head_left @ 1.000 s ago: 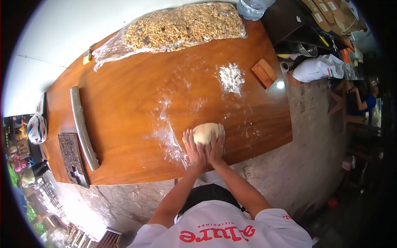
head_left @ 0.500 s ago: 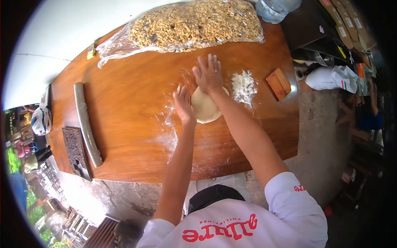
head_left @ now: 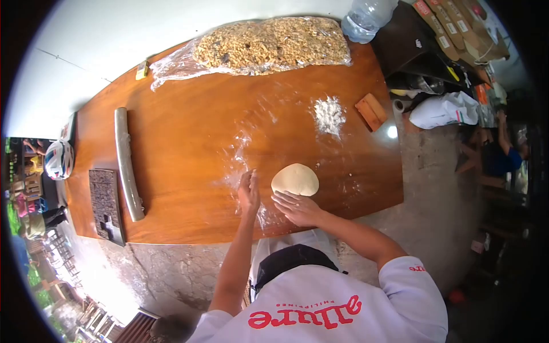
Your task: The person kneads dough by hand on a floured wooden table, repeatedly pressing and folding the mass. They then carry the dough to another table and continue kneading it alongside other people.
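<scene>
A rounded piece of dough [head_left: 295, 178] lies on the wooden table close to its front edge. My right hand [head_left: 297, 208] is flat with fingers stretched to the left, its fingertips at the near edge of the dough. To the left of the dough, my left hand [head_left: 249, 193] stands on edge, fingers extended and apart from the dough. Neither hand grips anything. Loose flour [head_left: 329, 116] is heaped beyond the dough, and more is smeared across the table near my left hand.
A long grey roll [head_left: 127, 163] and a dark carved board [head_left: 106, 206] lie at the left. A plastic bag of small tan pieces [head_left: 274, 46] spans the back, beside a clear water jug [head_left: 366, 20]. A wooden block [head_left: 372, 111] sits near the right edge.
Both hands have drawn back toward me. The dough has moved nearer the front edge, and my right hand has gone from over the dough to its near side.
</scene>
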Available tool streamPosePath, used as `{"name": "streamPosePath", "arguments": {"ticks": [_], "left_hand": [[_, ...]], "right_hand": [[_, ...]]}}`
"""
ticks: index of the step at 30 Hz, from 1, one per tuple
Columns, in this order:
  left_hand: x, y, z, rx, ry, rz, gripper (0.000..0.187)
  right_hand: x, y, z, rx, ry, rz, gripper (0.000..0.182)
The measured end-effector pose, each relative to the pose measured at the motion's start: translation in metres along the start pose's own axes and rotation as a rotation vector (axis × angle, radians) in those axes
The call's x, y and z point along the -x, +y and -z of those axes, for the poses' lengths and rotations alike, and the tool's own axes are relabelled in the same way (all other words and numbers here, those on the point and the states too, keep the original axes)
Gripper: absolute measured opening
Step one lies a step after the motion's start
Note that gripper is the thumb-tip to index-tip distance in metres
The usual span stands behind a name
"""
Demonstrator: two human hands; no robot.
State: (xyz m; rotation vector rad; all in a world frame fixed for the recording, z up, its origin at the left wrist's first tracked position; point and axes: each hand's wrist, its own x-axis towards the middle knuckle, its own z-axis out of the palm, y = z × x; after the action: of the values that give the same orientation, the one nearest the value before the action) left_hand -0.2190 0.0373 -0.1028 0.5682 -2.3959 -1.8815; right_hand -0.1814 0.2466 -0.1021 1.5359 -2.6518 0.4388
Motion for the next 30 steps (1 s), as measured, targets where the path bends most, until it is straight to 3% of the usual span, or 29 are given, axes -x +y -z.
{"name": "streamPosePath", "arguments": {"ticks": [1,3,4,5,7,8,10,13,15,16,18,20,22,26,28,29,30], "left_hand": [[0.005,0.006,-0.006,-0.091,-0.078,-0.116,0.035],[0.017,0.009,-0.023,-0.082,-0.157,-0.115,0.037],[0.022,0.002,-0.033,-0.119,-0.222,-0.199,0.039],[0.029,-0.007,-0.044,-0.16,-0.289,-0.283,0.041],[0.047,-0.013,-0.068,-0.148,-0.298,-0.284,0.048],[0.058,-0.008,-0.078,-0.12,-0.233,-0.27,0.051],[0.089,0.004,-0.097,-0.104,-0.178,-0.247,0.054],[0.12,0.04,-0.088,0.076,-0.397,-0.084,0.054],[0.116,0.06,-0.071,0.264,-0.756,0.045,0.049],[0.108,0.042,-0.067,0.32,-0.681,0.125,0.041],[0.08,0.046,-0.043,0.356,-0.503,0.33,0.034],[0.057,0.038,-0.022,0.239,-0.247,0.334,0.032],[0.039,0.021,-0.002,0.221,-0.181,0.336,0.032],[0.025,0.02,0.002,0.123,-0.07,0.25,0.031],[0.023,0.03,-0.01,0.065,0.05,0.131,0.027],[0.023,0.037,-0.014,0.011,0.163,0.014,0.026],[0.02,0.047,-0.014,0.008,0.163,0.012,0.026]], "right_hand": [[0.014,-0.006,0.008,0.013,-0.016,-0.003,0.035],[0.033,-0.015,0.03,-0.546,0.001,-0.317,0.02],[0.034,-0.025,0.043,-0.637,0.246,-0.532,0.012],[0.041,-0.029,0.045,-0.629,0.24,-0.533,0.012],[0.051,-0.03,0.044,-0.541,0.504,-1.02,0.016],[0.052,-0.03,0.037,-0.575,0.648,-1.089,0.031],[0.044,-0.023,0.016,-0.483,0.734,-1.121,0.039],[0.036,-0.012,-0.017,-0.472,0.914,-1.191,0.047],[0.037,0.006,-0.033,-0.598,1.073,-1.217,0.049],[0.042,0.019,-0.043,-0.448,1.032,-1.166,0.049],[0.024,0.043,-0.023,-0.533,0.991,-1.261,0.047],[-0.004,0.082,-0.003,-0.621,0.949,-1.342,0.048],[-0.034,0.124,0.004,-0.414,0.506,-1.348,0.045],[-0.124,0.187,-0.006,-0.149,0.509,-1.34,0.04],[-0.158,0.177,0.011,0.138,0.339,-1.084,0.035],[-0.171,0.179,-0.023,0.115,0.415,-1.081,0.029],[-0.176,0.169,-0.049,0.277,0.528,-0.842,0.025]]}}
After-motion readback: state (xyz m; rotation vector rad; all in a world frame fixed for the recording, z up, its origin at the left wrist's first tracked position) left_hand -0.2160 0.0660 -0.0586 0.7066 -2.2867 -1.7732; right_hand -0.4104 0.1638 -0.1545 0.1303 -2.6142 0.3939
